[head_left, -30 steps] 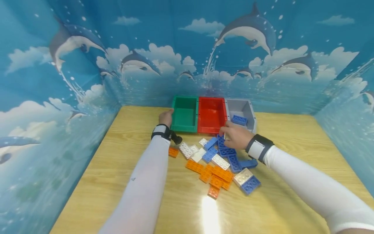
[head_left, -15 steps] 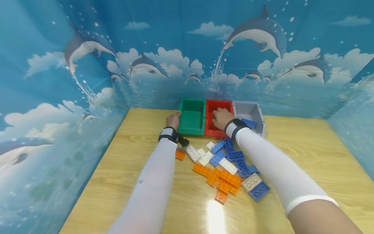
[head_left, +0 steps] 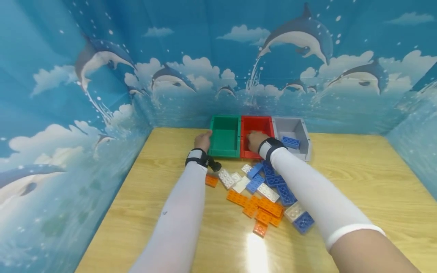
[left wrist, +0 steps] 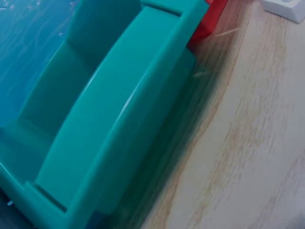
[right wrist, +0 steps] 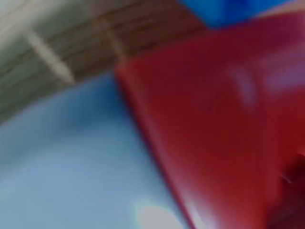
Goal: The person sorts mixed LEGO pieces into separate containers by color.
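My left hand [head_left: 203,141] grips the left rim of a green bin [head_left: 224,153], whose front wall fills much of the left wrist view. The inside of this bin looks bare. My right hand [head_left: 257,141] reaches down into the red bin [head_left: 257,121] in the middle, fingers pointing left. I cannot tell whether it holds anything, as its fingertips are hidden. In the right wrist view the red bin's wall [right wrist: 190,119] is blurred and close. A blue toy brick [head_left: 290,142] lies in the grey bin [head_left: 304,138] at the right.
Loose toy bricks lie in front of the bins: white bricks [head_left: 226,178], blue bricks [head_left: 286,194] partly under my right forearm, and several orange bricks [head_left: 269,206]. One orange brick [head_left: 211,181] sits apart near my left wrist. A dolphin-print curtain [head_left: 191,94] stands behind the bins.
My right hand has moved left from over the blue bricks, where something pale showed at its fingers, to the red bin and down into it. My left hand stays at the green bin.
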Demonstrator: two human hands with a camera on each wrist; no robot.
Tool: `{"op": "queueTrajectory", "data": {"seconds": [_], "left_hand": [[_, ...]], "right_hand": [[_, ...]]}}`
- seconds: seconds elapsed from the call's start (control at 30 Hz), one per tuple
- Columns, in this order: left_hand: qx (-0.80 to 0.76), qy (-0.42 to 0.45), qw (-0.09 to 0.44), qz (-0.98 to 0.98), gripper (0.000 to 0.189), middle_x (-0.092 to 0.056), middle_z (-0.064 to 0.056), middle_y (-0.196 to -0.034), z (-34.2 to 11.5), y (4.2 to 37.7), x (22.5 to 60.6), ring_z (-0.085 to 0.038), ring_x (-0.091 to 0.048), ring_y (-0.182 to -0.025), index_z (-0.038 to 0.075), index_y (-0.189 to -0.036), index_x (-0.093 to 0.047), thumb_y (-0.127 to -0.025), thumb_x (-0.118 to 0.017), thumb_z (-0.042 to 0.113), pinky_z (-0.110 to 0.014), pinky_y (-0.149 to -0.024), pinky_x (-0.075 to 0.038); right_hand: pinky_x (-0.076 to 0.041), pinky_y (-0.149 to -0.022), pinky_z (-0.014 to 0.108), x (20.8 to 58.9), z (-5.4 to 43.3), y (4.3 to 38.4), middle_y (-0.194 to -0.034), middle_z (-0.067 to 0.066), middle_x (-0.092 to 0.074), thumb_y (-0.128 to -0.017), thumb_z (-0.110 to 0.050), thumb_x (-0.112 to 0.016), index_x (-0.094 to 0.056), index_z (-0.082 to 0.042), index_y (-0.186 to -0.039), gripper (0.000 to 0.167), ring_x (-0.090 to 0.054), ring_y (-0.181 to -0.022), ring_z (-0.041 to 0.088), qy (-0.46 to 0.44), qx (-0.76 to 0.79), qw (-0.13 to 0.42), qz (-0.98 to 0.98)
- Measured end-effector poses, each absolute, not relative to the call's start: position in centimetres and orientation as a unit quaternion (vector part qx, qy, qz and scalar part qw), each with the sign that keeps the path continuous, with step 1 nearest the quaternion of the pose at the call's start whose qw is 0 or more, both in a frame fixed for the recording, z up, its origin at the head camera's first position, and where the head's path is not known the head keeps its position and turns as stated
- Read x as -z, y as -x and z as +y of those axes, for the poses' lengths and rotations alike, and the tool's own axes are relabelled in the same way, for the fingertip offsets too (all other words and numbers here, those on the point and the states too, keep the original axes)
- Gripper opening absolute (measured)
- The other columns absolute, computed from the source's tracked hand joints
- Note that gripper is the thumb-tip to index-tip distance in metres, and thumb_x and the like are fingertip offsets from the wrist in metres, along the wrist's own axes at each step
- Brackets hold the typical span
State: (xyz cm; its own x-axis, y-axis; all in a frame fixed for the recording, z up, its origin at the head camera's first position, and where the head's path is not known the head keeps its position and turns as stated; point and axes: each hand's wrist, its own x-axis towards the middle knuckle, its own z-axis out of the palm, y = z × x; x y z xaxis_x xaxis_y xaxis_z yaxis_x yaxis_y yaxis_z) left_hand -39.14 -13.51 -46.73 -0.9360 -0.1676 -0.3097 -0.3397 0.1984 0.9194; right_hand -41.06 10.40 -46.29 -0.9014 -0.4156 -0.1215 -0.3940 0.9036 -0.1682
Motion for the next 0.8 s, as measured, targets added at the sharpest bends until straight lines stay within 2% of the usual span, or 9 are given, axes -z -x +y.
{"op": "queueTrajectory", "data": {"seconds": [0.1, 0.23, 0.27, 0.33, 0.5, 0.63, 0.77, 0.8], "left_hand": [[-0.610, 0.152, 0.070, 0.775, 0.058, -0.051, -0.018, -0.129, -13.2, 39.3, 46.6, -0.032, -0.049, -0.116, 0.000, -0.130, -0.053, -0.102, -0.042, 0.050, -0.049, -0.107, -0.036], [-0.612, 0.149, 0.070, 0.774, 0.055, -0.050, -0.013, -0.111, -12.7, 39.7, 46.3, -0.027, -0.046, -0.099, -0.001, -0.119, -0.054, -0.102, -0.043, 0.050, -0.047, -0.100, -0.039], [-0.611, 0.151, 0.069, 0.774, 0.052, -0.050, -0.010, -0.111, -12.6, 39.7, 46.2, -0.025, -0.046, -0.099, 0.001, -0.118, -0.055, -0.102, -0.043, 0.050, -0.045, -0.100, -0.039], [-0.613, 0.153, 0.069, 0.772, 0.051, -0.047, -0.010, -0.108, -12.5, 39.8, 46.0, -0.026, -0.046, -0.099, 0.001, -0.114, -0.053, -0.102, -0.044, 0.049, -0.045, -0.101, -0.039], [-0.616, 0.155, 0.058, 0.770, 0.052, -0.051, -0.012, -0.117, -12.6, 40.0, 45.9, -0.027, -0.048, -0.106, 0.001, -0.119, -0.055, -0.102, -0.045, 0.048, -0.045, -0.106, -0.038], [-0.615, 0.146, 0.055, 0.773, 0.048, -0.047, -0.010, -0.102, -13.0, 40.0, 46.2, -0.024, -0.044, -0.092, 0.002, -0.108, -0.054, -0.102, -0.044, 0.048, -0.043, -0.098, -0.039], [-0.613, 0.144, 0.056, 0.775, 0.043, -0.039, -0.007, -0.090, -13.4, 39.7, 46.9, -0.021, -0.038, -0.081, 0.005, -0.094, -0.048, -0.103, -0.043, 0.048, -0.041, -0.088, -0.037], [-0.613, 0.151, 0.053, 0.774, 0.041, -0.041, -0.004, -0.091, -13.5, 39.6, 47.2, -0.019, -0.039, -0.082, 0.007, -0.095, -0.050, -0.102, -0.045, 0.047, -0.039, -0.088, -0.038]], "right_hand": [[-0.042, -0.106, 0.052, 44.5, 11.0, 39.9, -0.139, 0.023, -0.053, -0.096, -0.012, -0.051, -0.058, 0.001, -0.133, 0.039, -0.052, -0.126, 0.042, 0.227, 0.088, 0.063, 0.968], [-0.042, -0.107, 0.050, 42.7, 12.0, 37.8, -0.139, 0.022, -0.054, -0.098, -0.016, -0.056, -0.056, 0.000, -0.136, 0.041, -0.053, -0.127, 0.038, 0.259, 0.092, 0.043, 0.960], [-0.043, -0.106, 0.050, 42.3, 12.2, 37.1, -0.137, 0.021, -0.055, -0.098, -0.017, -0.057, -0.056, -0.001, -0.136, 0.042, -0.054, -0.126, 0.038, 0.267, 0.092, 0.040, 0.958], [-0.044, -0.105, 0.050, 41.8, 12.7, 35.4, -0.137, 0.021, -0.056, -0.097, -0.019, -0.060, -0.055, -0.002, -0.137, 0.044, -0.054, -0.125, 0.037, 0.285, 0.092, 0.036, 0.954], [-0.051, -0.096, 0.047, 41.9, 14.5, 30.7, -0.125, 0.015, -0.063, -0.093, -0.023, -0.067, -0.059, -0.005, -0.134, 0.045, -0.062, -0.110, 0.031, 0.325, 0.095, 0.032, 0.940], [-0.054, -0.090, 0.043, 43.1, 16.6, 27.7, -0.115, 0.010, -0.064, -0.089, -0.026, -0.071, -0.062, -0.007, -0.129, 0.045, -0.062, -0.098, 0.023, 0.311, 0.085, 0.045, 0.945], [-0.053, -0.091, 0.045, 44.6, 18.0, 25.9, -0.115, 0.012, -0.063, -0.088, -0.028, -0.071, -0.061, -0.007, -0.130, 0.048, -0.060, -0.095, 0.022, 0.267, 0.079, 0.090, 0.956], [-0.053, -0.091, 0.046, 45.0, 18.2, 25.6, -0.116, 0.013, -0.063, -0.088, -0.029, -0.071, -0.060, -0.007, -0.131, 0.050, -0.060, -0.095, 0.022, 0.256, 0.080, 0.103, 0.958]]}}
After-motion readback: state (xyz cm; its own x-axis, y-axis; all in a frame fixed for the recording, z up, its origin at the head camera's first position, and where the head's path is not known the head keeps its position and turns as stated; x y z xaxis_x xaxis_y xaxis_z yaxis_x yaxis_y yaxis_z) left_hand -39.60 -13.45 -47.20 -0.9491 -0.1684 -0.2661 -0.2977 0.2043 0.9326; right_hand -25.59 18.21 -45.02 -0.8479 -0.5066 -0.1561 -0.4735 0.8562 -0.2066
